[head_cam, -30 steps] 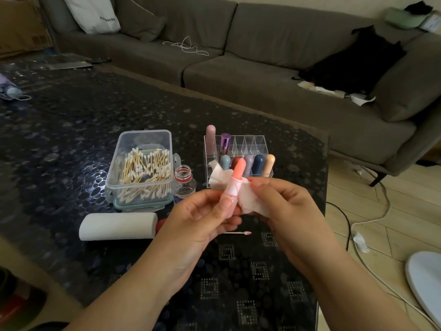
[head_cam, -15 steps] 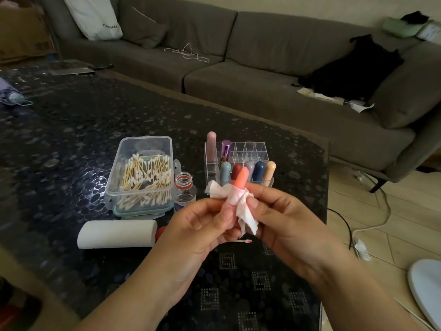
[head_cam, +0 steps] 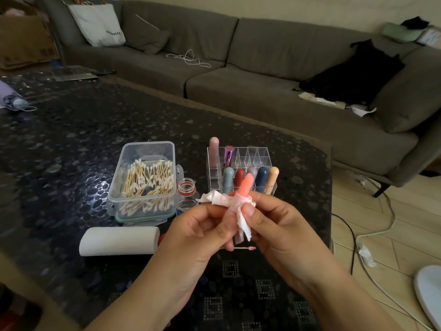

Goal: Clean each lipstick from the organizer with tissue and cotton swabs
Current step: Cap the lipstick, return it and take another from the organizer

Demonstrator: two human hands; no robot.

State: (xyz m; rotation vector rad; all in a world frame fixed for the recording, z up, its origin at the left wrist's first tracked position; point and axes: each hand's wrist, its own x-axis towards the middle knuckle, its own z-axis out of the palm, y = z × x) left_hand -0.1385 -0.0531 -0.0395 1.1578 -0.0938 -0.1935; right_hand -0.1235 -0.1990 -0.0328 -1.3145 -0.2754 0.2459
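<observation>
Both hands [head_cam: 241, 225] wrap tissue [head_cam: 223, 199] round lipstick [head_cam: 245, 185].

One view only, from a camera worn on the person's head. It looks forward and down across a dark patterned tabletop [head_cam: 71, 144], slightly tilted, with wide-angle bending at the edges. Nearest the lens, low in the centre, are the left hand [head_cam: 200, 225] and right hand [head_cam: 276, 225], both forearms entering from the bottom edge. Just beyond them sit a clear organizer [head_cam: 241, 163] and a box of cotton swabs [head_cam: 145, 180], at mid distance. A grey sofa [head_cam: 262, 75] fills the far upper band, and wooden floor [head_cam: 381, 235] shows at the right, past the tabletop's edge.
</observation>
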